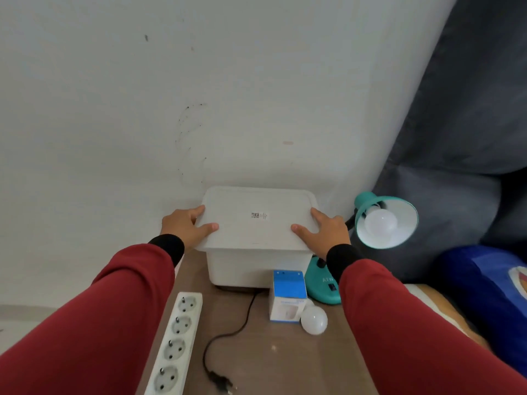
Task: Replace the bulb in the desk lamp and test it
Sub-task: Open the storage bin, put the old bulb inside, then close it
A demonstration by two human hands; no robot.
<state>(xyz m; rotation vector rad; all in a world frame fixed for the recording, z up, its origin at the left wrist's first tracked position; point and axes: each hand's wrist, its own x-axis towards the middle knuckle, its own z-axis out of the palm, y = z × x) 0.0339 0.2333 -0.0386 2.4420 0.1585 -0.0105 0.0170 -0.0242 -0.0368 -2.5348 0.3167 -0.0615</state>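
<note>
A teal desk lamp [322, 283] stands at the right of the wooden table, its shade [405, 220] tipped toward me with a white bulb [380, 222] screwed in. A loose white bulb [314, 320] lies beside a blue and white bulb box [288, 295]. The lamp's black cord [228, 332] ends in an unplugged plug [222, 383]. My left hand [186, 226] and my right hand [325, 230] grip the two sides of the lid [256, 232] on a white plastic box [251, 269] against the wall.
A white power strip [178, 346] with several sockets lies along the table's left edge. A white wall rises behind the box. Grey cushions [456, 166] and a blue pillow [484, 295] fill the right side, close to the lamp shade.
</note>
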